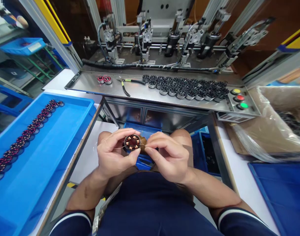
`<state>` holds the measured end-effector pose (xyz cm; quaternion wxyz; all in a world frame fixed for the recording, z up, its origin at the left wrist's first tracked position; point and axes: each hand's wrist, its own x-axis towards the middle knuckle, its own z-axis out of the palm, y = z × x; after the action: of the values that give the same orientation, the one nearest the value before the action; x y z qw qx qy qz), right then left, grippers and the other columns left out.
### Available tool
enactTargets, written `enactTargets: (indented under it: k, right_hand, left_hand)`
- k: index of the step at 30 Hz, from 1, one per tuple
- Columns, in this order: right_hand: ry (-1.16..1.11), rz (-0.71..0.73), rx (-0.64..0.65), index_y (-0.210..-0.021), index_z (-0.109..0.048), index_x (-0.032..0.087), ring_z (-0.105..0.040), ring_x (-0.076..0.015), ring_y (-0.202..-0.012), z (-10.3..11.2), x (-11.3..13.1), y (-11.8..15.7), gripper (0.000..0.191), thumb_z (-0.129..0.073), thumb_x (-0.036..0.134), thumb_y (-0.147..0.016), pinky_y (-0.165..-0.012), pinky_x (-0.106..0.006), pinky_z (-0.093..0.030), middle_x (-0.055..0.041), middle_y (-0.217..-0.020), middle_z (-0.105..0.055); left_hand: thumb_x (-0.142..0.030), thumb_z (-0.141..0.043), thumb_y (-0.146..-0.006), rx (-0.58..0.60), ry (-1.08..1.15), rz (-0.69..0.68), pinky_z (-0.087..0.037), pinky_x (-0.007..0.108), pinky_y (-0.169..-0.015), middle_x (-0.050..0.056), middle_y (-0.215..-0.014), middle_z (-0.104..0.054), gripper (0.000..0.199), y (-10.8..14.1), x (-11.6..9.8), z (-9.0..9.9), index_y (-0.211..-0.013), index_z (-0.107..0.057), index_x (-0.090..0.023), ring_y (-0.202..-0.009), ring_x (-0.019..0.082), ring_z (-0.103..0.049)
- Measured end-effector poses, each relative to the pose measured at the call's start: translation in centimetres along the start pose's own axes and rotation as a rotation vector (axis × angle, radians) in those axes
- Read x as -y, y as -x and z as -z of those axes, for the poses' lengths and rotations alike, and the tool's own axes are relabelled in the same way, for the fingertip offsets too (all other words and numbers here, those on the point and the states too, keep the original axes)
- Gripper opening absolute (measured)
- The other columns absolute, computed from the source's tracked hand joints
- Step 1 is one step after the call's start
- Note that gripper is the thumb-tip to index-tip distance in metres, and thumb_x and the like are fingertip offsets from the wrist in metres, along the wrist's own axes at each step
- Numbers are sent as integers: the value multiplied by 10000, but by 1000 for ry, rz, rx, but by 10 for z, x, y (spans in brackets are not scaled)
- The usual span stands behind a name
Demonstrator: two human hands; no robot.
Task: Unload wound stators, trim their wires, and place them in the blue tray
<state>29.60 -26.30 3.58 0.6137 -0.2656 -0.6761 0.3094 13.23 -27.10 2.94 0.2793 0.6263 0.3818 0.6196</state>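
Over my lap, my left hand (117, 150) grips a round motor stator (132, 143) by its rim, thumb below and fingers above. Copper coils ring its dark centre, and the wound face is turned up toward me. Thin wire ends stick out from both sides of it. On the right side, my right hand (168, 154) pinches one such wire (143, 145) between thumb and index finger, close to the stator's edge. The inner fingertips of my right hand are partly hidden.
Ahead, a metal ledge carries cutting pliers (130, 82), two red-wound stators (104, 79), many black stator cores (189, 87) and push buttons (240, 98). Machine fixtures (147, 39) stand behind. At left, a blue tray (58, 131) holds a row of wound stators. A lined cardboard box (258, 127) sits right.
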Motion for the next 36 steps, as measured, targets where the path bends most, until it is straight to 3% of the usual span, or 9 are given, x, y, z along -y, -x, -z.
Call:
enactTargets:
  k: [5,10,13,17,21,24,29,34,36]
  right_hand:
    - [-35,102,45,-924,-706,197,-671,-162,-697,5,-5,0,165,-686,50,-850,-653,-313,-578,-37,-752,-700]
    - [-95,123,211,-1073,-735,223,-674,-205,-922,21,-17,-21,259,-803,284,-831,-775,-371,-595,-87,-969,-703]
    - [-149,186,372,-1043,-744,202,-663,-206,-991,25,-20,-36,258,-792,350,-836,-821,-384,-588,-103,-1029,-695]
    - [-167,283,463,-970,-741,184,-670,-195,-990,25,-19,-47,205,-729,372,-889,-838,-397,-580,-100,-1017,-700]
    - [-95,370,444,-903,-729,191,-676,-183,-989,25,-15,-46,163,-674,339,-940,-836,-398,-580,-83,-1003,-716]
    - [37,416,299,-890,-717,189,-683,-166,-909,24,-11,-37,103,-679,269,-942,-792,-371,-586,-68,-965,-726]
    - [275,502,47,-905,-702,176,-671,-162,-800,20,-4,-17,29,-677,165,-916,-655,-311,-584,-62,-862,-715]
    - [347,424,-70,-950,-702,175,-684,-174,-761,12,0,-6,80,-662,121,-907,-616,-322,-581,-61,-830,-719]
    - [319,387,-95,-945,-699,161,-683,-165,-733,6,2,-3,74,-655,112,-910,-614,-313,-579,-62,-811,-716]
  left_hand:
    - [-55,-786,-668,-15,40,24,-636,265,-821,39,-997,-798,454,0,-4,-2,-1093,-753,-212,-907,178,-759]
    - [-183,-835,-687,109,306,296,-637,242,-711,64,-919,-808,336,-6,-11,0,-1016,-766,-188,-784,191,-778]
    - [-250,-877,-665,168,486,428,-634,264,-684,67,-888,-809,336,-7,-13,-1,-979,-772,-194,-754,209,-775]
    - [-272,-909,-628,239,608,527,-627,271,-658,48,-837,-796,365,-7,-12,-4,-964,-786,-197,-708,200,-757]
    - [-313,-929,-596,249,601,604,-605,243,-636,50,-817,-782,360,-9,-10,-4,-899,-791,-174,-698,178,-732]
    - [-337,-917,-623,263,621,641,-584,222,-598,54,-817,-782,352,-10,-9,-3,-910,-791,-178,-662,160,-719]
    - [-285,-893,-679,209,566,489,-605,219,-656,48,-893,-796,350,-8,-11,-8,-1005,-782,-217,-724,157,-744]
    - [-138,-849,-713,4,283,52,-614,248,-802,60,-1043,-782,434,-3,-11,-16,-1123,-744,-235,-963,181,-741]
    - [-113,-844,-712,-32,221,-61,-616,257,-823,65,-1067,-772,471,-2,-9,-17,-1153,-727,-231,-1015,190,-731]
